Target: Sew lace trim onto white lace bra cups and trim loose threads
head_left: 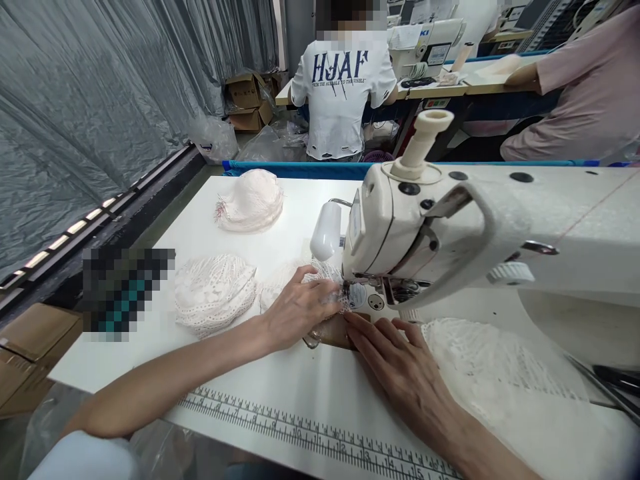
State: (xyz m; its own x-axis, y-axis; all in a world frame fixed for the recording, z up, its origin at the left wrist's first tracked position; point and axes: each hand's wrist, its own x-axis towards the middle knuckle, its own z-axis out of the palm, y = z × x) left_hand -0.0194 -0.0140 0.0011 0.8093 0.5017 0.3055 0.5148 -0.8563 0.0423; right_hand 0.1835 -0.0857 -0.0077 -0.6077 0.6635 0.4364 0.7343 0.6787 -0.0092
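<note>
Just left of the sewing machine [370,213], the left hand [303,308] rests, loosely bent, on white lace [328,269]; the right hand [403,357] lies before the machine, fingertips near. Whether either pinches the lace, I cannot tell. Behind the machine, leftward, stand cardboard boxes [246,101], contents hidden.

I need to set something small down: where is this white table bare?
Bare white table lies between the left arm, the right hand and the ruler. Another patch sits between the pale pink bundle and the sewing machine. It's crowded at the needle, where the left hand rests on lace, and right of the right hand, where white fabric spreads.
</note>
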